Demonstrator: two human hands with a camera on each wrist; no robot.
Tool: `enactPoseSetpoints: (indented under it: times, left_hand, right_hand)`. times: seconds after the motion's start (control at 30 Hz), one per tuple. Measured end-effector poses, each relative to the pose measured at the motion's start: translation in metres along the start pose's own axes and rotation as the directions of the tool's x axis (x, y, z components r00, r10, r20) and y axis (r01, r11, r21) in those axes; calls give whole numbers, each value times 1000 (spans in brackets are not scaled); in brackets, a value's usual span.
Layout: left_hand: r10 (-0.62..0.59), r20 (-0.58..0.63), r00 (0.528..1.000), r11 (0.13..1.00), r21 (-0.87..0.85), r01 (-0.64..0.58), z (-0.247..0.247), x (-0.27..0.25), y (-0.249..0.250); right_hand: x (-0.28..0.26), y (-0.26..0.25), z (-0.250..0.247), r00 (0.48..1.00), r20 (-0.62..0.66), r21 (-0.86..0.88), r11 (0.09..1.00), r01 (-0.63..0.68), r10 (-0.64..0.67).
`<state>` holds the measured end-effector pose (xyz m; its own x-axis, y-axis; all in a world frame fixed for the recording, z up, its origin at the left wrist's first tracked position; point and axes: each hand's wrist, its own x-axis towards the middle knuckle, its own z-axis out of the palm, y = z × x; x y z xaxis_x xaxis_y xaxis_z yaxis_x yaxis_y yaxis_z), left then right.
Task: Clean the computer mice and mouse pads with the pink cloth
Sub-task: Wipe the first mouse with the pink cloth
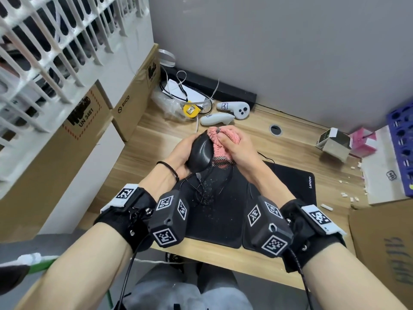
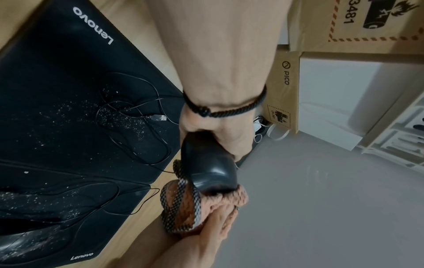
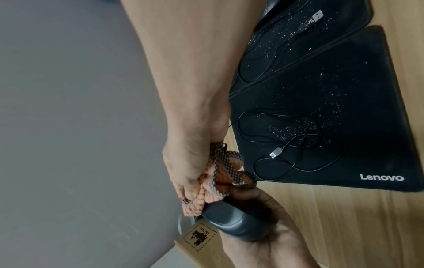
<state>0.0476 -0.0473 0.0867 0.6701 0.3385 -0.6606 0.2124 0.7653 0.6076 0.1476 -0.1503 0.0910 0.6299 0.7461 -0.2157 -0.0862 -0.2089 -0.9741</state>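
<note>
My left hand (image 1: 182, 151) holds a black computer mouse (image 1: 200, 152) up above the desk, its fingers wrapped round the body. My right hand (image 1: 232, 146) grips the bunched pink cloth (image 1: 223, 136) and presses it against the mouse's right side. In the left wrist view the mouse (image 2: 210, 168) meets the cloth (image 2: 183, 204) at its front end. Two black Lenovo mouse pads (image 1: 290, 182) lie side by side below, dusted with white crumbs. A second black mouse (image 2: 25, 241) lies on the nearer pad. Loose cables with a USB plug (image 3: 276, 152) are coiled on the pads.
Two white controllers (image 1: 234, 109) and a yellow tape measure (image 1: 190, 110) lie at the back of the wooden desk (image 1: 143, 157). Cardboard boxes (image 1: 131, 108) stand at the left. A white box, a pink box (image 1: 363, 142) and a blue rack (image 1: 402, 148) stand at the right, with white crumbs nearby.
</note>
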Motion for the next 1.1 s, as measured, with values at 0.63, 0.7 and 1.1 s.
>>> enactPoseSetpoints:
  times: [0.63, 0.7, 1.1]
  left_hand:
    - [37, -31, 999, 998, -43, -38, -5, 6, 1]
    - [24, -19, 1000, 999, -45, -25, -5, 7, 0]
    - [13, -54, 998, 999, -34, -15, -3, 19, -6]
  right_hand:
    - [2, -1, 0, 994, -20, -64, 993, 103, -105]
    - [1, 0, 0, 995, -21, -65, 993, 96, -97]
    - [-1, 3, -2, 992, -40, -138, 984, 116, -123]
